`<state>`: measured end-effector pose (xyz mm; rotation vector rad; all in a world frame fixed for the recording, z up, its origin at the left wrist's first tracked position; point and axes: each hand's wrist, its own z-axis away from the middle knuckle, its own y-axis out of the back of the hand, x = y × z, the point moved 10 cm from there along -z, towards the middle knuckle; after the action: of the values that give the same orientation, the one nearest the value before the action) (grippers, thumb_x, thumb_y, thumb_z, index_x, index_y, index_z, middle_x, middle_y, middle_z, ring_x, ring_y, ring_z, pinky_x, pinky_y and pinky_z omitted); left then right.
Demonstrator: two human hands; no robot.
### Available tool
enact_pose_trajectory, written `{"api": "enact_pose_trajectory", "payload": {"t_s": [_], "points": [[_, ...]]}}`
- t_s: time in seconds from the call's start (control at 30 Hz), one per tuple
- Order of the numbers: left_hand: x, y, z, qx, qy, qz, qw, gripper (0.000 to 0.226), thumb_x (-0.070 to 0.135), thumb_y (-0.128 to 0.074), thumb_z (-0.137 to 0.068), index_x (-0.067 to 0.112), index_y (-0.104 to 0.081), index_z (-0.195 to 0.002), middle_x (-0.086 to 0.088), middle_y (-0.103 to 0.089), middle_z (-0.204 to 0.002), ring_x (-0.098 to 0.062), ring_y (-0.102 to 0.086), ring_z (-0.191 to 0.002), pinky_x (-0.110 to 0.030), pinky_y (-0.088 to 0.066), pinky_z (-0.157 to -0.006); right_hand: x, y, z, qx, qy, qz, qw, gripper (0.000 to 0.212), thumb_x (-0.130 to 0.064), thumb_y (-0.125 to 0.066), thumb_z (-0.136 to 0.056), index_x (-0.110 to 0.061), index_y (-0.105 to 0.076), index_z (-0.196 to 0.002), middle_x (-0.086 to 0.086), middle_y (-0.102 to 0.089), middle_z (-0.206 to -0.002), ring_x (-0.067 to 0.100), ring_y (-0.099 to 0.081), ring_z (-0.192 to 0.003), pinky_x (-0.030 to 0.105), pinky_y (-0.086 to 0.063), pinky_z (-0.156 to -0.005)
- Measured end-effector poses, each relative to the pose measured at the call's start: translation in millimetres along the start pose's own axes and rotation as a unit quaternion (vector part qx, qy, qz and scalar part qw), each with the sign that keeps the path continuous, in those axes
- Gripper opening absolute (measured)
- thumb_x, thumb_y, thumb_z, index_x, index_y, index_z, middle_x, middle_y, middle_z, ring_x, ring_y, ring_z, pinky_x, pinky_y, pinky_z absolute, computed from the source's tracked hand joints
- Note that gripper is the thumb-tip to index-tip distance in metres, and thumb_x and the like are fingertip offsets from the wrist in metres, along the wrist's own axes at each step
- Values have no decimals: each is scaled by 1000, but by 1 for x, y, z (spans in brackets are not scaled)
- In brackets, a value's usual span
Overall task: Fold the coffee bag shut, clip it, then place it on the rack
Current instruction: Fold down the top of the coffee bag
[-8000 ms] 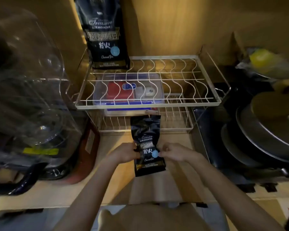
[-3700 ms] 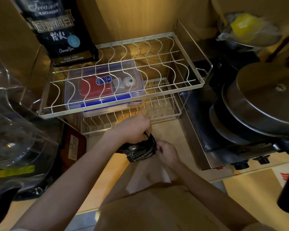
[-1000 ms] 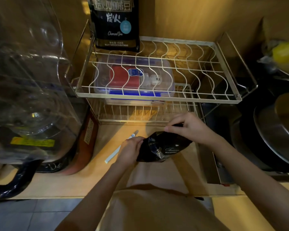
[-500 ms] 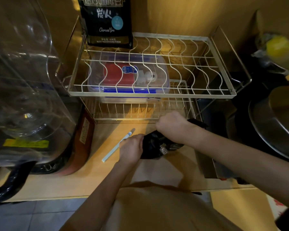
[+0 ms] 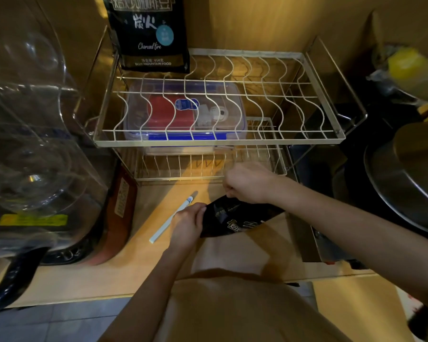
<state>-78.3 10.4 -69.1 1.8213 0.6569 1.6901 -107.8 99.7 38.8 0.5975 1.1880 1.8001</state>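
Observation:
A small black coffee bag (image 5: 237, 215) lies sideways on the wooden counter, held at both ends. My left hand (image 5: 187, 224) grips its left edge, fingers curled over the fold. My right hand (image 5: 247, 182) pinches the upper edge from above. A long pale sealing clip (image 5: 171, 219) lies diagonally on the counter just left of my left hand, touching or nearly touching it. The two-tier wire rack (image 5: 220, 143) stands behind, its upper shelf mostly bare wire.
A large black coffee bag (image 5: 148, 33) stands at the upper shelf's back left. A clear box with a blue lid (image 5: 185, 114) sits on the lower tier. A clear plastic appliance (image 5: 32, 134) fills the left; pots and lids (image 5: 405, 183) crowd the right.
The bag has been shifted right and opened out flatter between both hands. My right hand lifted to the bag's upper edge; my left hand stays at its left end beside the clip.

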Motion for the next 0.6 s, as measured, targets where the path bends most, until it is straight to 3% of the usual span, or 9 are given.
{"api": "enact_pose_trajectory", "payload": {"t_s": [0.07, 0.17, 0.27, 0.33, 0.4, 0.53, 0.6], "points": [[-3, -3, 1, -19, 20, 22, 999, 16, 14, -51, -89, 9, -66, -91, -17, -71, -74, -34, -64, -68, -20, -30, -56, -4, -2, -6, -7, -1, 17, 1000, 13, -17, -53, -87, -11, -62, -95, 10, -64, -99, 27, -58, -96, 34, -43, -73], [2, 0, 11, -22, 33, 101, 994, 27, 25, -54, -86, 13, -56, -110, -10, -67, -108, -22, -63, -97, -24, -44, -75, -1, -3, -14, -19, -9, 15, 1000, 16, -17, -55, -86, -9, -62, -98, 12, -64, -106, 29, -58, -99, 33, -43, -75], [20, 2, 21, -45, -8, 130, 990, 45, 50, -59, -70, 20, -52, -103, 6, -49, -129, -2, -40, -117, -18, -36, -91, 5, -4, -19, -37, -13, -6, 999, 14, -18, -59, -84, -10, -64, -95, 12, -64, -106, 29, -58, -99, 30, -37, -71], [31, -5, 23, -70, -50, 116, 990, 45, 53, -64, -61, 19, -56, -90, 12, -39, -129, 6, -30, -118, -5, -26, -93, 6, -6, -22, -45, -8, -12, 999, 13, -18, -60, -83, -10, -65, -92, 12, -65, -106, 29, -58, -99, 29, -36, -68], [30, -12, 20, -89, -50, 130, 986, 37, 50, -63, -63, 20, -55, -83, 13, -38, -128, 2, -33, -119, 3, -23, -91, 4, -5, -23, -40, 0, -7, 999, 13, -17, -60, -82, -10, -66, -92, 12, -65, -105, 28, -58, -98, 29, -36, -67], [27, -15, 13, -87, -27, 170, 981, 23, 37, -66, -67, 17, -58, -74, 8, -44, -122, -5, -41, -113, 7, -24, -86, -7, 4, -15, -2, 46, 41, 998, 23, -23, -58, -84, -15, -59, -106, 8, -63, -108, 27, -57, -102, 34, -41, -74], [27, -15, 10, -84, -21, 176, 981, 18, 24, -71, -68, 10, -61, -72, 7, -46, -120, -3, -42, -111, 7, -25, -85, -19, 6, -1, 12, 92, 89, 992, 24, -31, -56, -84, -15, -58, -101, 8, -62, -103, 27, -58, -96, 37, -44, -73]]}}
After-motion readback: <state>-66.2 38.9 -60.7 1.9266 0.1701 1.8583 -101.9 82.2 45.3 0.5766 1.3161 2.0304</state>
